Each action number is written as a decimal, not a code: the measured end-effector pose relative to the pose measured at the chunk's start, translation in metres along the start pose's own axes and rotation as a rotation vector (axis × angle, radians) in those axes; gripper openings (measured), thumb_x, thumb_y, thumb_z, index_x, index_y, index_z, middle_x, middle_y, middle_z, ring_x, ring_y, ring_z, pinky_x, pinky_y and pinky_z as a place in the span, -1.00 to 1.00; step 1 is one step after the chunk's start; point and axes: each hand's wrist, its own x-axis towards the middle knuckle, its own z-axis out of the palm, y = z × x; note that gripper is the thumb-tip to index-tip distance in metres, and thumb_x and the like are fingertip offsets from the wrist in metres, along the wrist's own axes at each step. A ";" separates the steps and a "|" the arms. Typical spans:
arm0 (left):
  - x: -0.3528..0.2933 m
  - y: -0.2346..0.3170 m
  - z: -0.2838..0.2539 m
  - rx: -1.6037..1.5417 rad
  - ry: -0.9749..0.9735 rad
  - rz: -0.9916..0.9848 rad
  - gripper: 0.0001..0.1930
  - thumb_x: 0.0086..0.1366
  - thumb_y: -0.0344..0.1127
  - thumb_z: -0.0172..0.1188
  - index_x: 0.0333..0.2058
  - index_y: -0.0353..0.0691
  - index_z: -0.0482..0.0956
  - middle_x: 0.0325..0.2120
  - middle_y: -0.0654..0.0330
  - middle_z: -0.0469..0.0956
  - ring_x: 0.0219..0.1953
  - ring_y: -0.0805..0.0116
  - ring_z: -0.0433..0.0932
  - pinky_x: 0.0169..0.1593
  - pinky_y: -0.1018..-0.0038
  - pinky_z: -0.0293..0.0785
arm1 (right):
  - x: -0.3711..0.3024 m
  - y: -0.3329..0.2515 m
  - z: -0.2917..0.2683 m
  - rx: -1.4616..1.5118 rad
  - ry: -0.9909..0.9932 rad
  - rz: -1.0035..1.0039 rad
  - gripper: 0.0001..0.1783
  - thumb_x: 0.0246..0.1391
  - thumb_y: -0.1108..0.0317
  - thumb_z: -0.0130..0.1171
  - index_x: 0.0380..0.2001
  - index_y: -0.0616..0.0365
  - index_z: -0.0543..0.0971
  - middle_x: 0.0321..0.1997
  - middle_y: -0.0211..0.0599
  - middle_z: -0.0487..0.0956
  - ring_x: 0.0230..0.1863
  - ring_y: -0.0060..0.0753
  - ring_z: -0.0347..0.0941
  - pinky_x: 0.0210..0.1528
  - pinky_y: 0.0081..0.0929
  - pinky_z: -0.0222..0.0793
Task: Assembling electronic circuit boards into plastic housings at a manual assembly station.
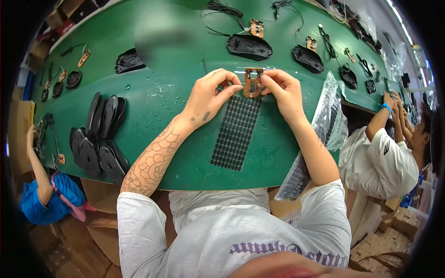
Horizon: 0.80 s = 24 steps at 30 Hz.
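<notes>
Above the dotted pad sheet (pixel 236 132), left hand (pixel 208 95) and right hand (pixel 282 90), grip clamped on brown circuit board (pixel 252 83), edges finger-hidden.

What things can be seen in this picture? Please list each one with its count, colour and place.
circuit board: one, brown, held between both hands over the belt
sheet of round pads: one, black dots in rows, on the belt below the hands
green belt: one, green, runs across the picture
stacked shells: one pile, count unclear, black, left part of the belt
shells with boards and cables: several, black, along the far side
plastic bag: one, clear with dark contents, at the belt's right edge
co-workers: two, one in white at right, one in blue at left
left hand: pinches the board's left edge
right hand: pinches the board's right edge
</notes>
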 end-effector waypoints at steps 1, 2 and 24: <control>0.001 -0.001 0.000 -0.076 0.016 -0.090 -0.92 0.17 -0.50 0.23 -0.35 -0.23 0.54 -0.37 0.31 0.54 -0.43 0.50 0.39 -0.32 0.60 0.34 | 0.000 0.000 0.000 -0.010 -0.009 0.007 -0.83 0.13 0.41 0.20 -0.24 0.27 0.61 -0.37 -0.32 0.63 -0.35 -0.58 0.52 -0.29 -0.65 0.46; 0.001 -0.001 0.000 -0.154 0.032 -0.178 -0.92 0.17 -0.50 0.23 -0.34 -0.23 0.54 -0.39 0.32 0.54 -0.44 0.52 0.38 -0.33 0.61 0.33 | 0.000 0.000 0.000 -0.021 -0.017 0.013 -0.83 0.13 0.41 0.20 -0.24 0.27 0.61 -0.36 -0.32 0.63 -0.35 -0.58 0.52 -0.29 -0.66 0.46; 0.000 -0.006 0.000 -0.209 0.081 -0.227 -0.88 0.14 -0.52 0.24 -0.40 -0.20 0.47 -0.53 0.40 0.49 -0.57 0.62 0.28 -0.44 0.65 0.25 | -0.002 -0.002 0.007 -0.103 -0.079 -0.007 -0.87 0.12 0.47 0.20 -0.27 0.28 0.61 -0.37 -0.35 0.61 -0.38 -0.64 0.47 -0.29 -0.72 0.41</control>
